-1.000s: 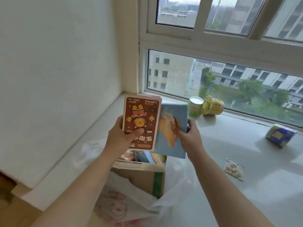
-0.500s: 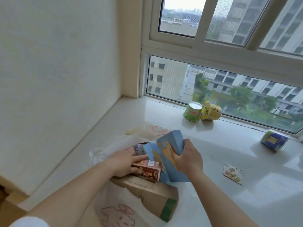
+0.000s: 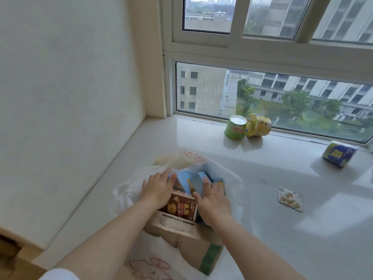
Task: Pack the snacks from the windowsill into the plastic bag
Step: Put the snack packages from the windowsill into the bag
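A white translucent plastic bag [image 3: 127, 190] lies open on the pale windowsill [image 3: 262, 229]. Inside it a brown snack box with a cartoon bear [image 3: 179, 208] lies on a tan carton with a green stripe [image 3: 181, 237]. A blue snack box [image 3: 194, 180] sits just beyond the brown one. My left hand [image 3: 156, 190] grips the brown box at its far left corner. My right hand [image 3: 214, 201] presses on the blue box, fingers curled over it. Both hands are inside the bag's mouth.
A green cup [image 3: 235, 129] and a tipped yellow cup [image 3: 259, 125] sit by the window glass. A blue-and-green packet [image 3: 340, 153] lies at the far right, a small flat sachet [image 3: 290, 198] nearer. The wall runs along the left.
Both hands came down from chest height with the brown and blue boxes and pushed them into the bag, where the brown box now lies flat.
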### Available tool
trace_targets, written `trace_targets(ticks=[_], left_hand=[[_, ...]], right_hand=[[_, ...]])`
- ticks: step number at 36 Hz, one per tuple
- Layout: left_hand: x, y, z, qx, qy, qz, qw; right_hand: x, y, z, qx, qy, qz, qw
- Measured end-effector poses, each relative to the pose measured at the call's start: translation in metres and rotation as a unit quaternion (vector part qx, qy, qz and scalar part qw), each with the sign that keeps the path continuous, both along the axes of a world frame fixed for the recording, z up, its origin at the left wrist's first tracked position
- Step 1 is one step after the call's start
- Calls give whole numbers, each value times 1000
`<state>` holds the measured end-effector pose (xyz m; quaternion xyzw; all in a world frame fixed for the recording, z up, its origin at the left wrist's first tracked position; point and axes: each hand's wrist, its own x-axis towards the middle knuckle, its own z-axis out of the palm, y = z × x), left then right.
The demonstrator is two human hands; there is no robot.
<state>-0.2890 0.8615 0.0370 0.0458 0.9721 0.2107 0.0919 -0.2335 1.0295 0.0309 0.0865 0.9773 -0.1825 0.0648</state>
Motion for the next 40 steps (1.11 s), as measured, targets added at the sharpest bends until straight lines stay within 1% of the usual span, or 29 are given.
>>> trace_targets(ticks=[2, 4, 7, 9, 10, 11, 12, 14, 16, 19, 23, 25, 30, 33, 37, 40], left_hand=[[-2, 13, 13, 12, 46, 6, 999], [-5, 31, 25, 33, 66, -14, 997], [-10, 68, 43, 58, 83, -51, 994], [-13, 97, 53, 71, 98, -78, 990], [-14, 113, 56, 71, 103, -94, 988], [-14, 130, 58, 70, 106, -109, 986], [-16, 148, 59, 67, 109, -122, 984], [-18, 185, 58, 54, 109, -142, 982], [-20, 225, 53, 36, 101, -157, 982], [-22, 280, 36, 7, 78, -177, 981], [-26, 339, 4, -47, 33, -181, 982], [-31, 363, -15, -60, 4, -170, 984], [-44, 401, -63, -76, -63, -121, 988], [-52, 415, -89, -87, -99, -106, 986], [-66, 431, -116, -107, -132, -105, 980], [-82, 438, -131, -117, -147, -105, 977]], right_hand=[[-3, 2, 2, 5, -1, 16, 1000], [-1, 10, 5, 1, 15, 27, 1000], [6, 34, 13, -9, 104, 36, 994], [12, 58, 17, -35, 191, 31, 980], [14, 73, 16, -32, 232, 19, 972], [17, 90, 16, -28, 261, -1, 965], [19, 108, 16, -37, 258, -20, 965], [23, 146, 12, -53, 231, -70, 969], [25, 190, 2, -53, 166, -118, 977], [29, 252, -15, -53, 53, -163, 984], [29, 321, -44, 3, -89, -136, 987], [22, 349, -62, 23, -135, -118, 984], [-3, 397, -111, 48, -188, -83, 977], [-24, 415, -135, 50, -190, -78, 977], [-55, 430, -158, 66, -168, -77, 981], [-74, 434, -170, 81, -181, -56, 979]])
